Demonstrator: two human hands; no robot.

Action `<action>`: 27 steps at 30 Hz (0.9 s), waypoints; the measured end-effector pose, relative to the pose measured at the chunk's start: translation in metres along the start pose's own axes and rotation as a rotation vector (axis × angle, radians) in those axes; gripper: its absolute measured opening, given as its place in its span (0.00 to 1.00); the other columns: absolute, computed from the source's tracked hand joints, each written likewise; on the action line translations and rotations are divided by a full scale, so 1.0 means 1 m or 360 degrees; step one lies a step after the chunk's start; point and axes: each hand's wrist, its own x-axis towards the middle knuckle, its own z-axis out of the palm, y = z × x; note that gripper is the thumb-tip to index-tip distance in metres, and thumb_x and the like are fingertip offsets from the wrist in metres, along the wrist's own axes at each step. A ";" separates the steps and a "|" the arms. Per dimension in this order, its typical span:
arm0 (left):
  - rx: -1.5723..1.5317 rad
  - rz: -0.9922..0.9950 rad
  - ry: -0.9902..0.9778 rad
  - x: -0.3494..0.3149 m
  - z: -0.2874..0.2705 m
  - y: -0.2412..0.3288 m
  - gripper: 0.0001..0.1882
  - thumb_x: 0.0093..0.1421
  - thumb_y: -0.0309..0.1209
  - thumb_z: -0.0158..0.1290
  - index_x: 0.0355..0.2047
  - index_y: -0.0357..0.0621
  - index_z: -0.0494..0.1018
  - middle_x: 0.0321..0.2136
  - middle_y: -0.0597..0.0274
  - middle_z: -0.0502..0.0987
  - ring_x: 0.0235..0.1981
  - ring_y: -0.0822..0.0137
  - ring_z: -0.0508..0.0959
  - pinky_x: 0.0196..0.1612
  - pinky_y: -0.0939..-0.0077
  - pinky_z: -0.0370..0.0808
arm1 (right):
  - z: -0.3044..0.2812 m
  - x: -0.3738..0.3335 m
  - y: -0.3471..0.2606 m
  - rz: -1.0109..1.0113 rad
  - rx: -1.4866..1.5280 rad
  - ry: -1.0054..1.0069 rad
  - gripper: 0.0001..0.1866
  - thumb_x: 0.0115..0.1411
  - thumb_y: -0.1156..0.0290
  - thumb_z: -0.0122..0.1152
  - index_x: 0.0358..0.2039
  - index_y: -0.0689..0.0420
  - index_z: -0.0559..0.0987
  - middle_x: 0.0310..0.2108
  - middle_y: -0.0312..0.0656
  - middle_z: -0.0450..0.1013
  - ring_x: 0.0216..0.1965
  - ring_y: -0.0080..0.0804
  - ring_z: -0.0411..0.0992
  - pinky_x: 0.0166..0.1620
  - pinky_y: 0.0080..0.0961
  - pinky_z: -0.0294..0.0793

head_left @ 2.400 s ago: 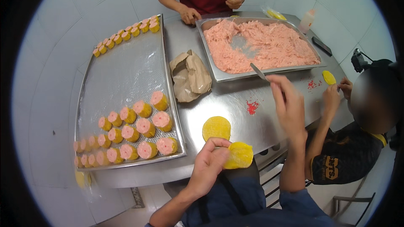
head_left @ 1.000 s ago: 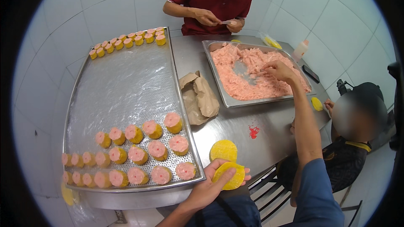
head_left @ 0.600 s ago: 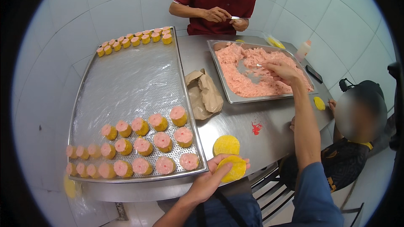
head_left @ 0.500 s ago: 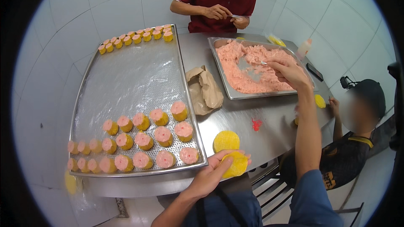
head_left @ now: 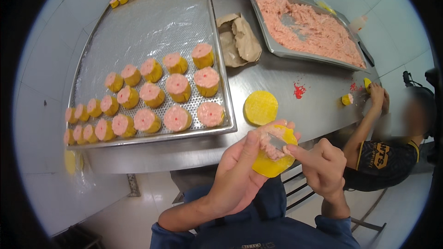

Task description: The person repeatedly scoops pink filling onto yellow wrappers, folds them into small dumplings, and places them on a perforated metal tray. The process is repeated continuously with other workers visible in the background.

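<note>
My left hand holds a round yellow dumpling wrapper across its palm and fingers. A lump of pink minced filling sits on that wrapper. Pinched in my right hand is a small flat metal spreader, its blade against the filling. Just beyond my left fingers, a stack of yellow wrappers lies on the steel table. To the left, a perforated metal tray bears open-topped yellow dumplings in rows at its near and far ends, many of the near ones with a red dot on top.
A deep steel pan of pink filling stands at the far right, beside a crumpled brown paper bag. Red crumbs lie on the table. A co-worker's hand is at the right near one dumpling; another person stands across the table.
My right hand has come back from the pan to the wrapper in my left hand, bringing filling on the spreader. The view has tilted down, and the right-hand co-worker's arm reaches further over the table.
</note>
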 end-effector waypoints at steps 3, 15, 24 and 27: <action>0.0182 0.0066 0.0095 -0.001 0.001 0.005 0.28 0.84 0.40 0.37 0.73 0.31 0.60 0.68 0.46 0.71 0.68 0.61 0.73 0.72 0.64 0.71 | -0.006 -0.003 -0.005 0.0049 -0.0108 -0.0081 0.31 0.43 0.83 0.68 0.50 0.49 0.92 0.22 0.32 0.59 0.20 0.24 0.62 0.24 0.24 0.62; 0.0364 -0.0360 -0.0004 -0.020 0.002 0.022 0.30 0.79 0.32 0.46 0.77 0.34 0.58 0.71 0.41 0.67 0.72 0.55 0.68 0.70 0.63 0.70 | -0.043 0.001 -0.014 -0.0085 -0.0298 -0.0309 0.29 0.34 0.79 0.67 0.41 0.45 0.94 0.20 0.28 0.53 0.17 0.23 0.59 0.21 0.23 0.54; 0.2012 -0.0006 -0.0412 -0.017 -0.012 0.028 0.20 0.55 0.35 0.71 0.39 0.38 0.75 0.35 0.53 0.81 0.32 0.54 0.83 0.35 0.61 0.76 | -0.055 -0.001 -0.015 -0.0216 0.0267 -0.0491 0.26 0.39 0.72 0.69 0.42 0.47 0.94 0.21 0.28 0.55 0.15 0.19 0.58 0.20 0.21 0.53; 0.1862 0.0147 -0.0453 -0.019 -0.020 0.018 0.23 0.48 0.31 0.73 0.40 0.36 0.74 0.32 0.47 0.79 0.34 0.40 0.79 0.36 0.63 0.76 | -0.055 0.005 -0.029 -0.0189 0.0008 -0.0623 0.25 0.42 0.70 0.69 0.45 0.45 0.94 0.21 0.28 0.53 0.15 0.20 0.57 0.20 0.22 0.52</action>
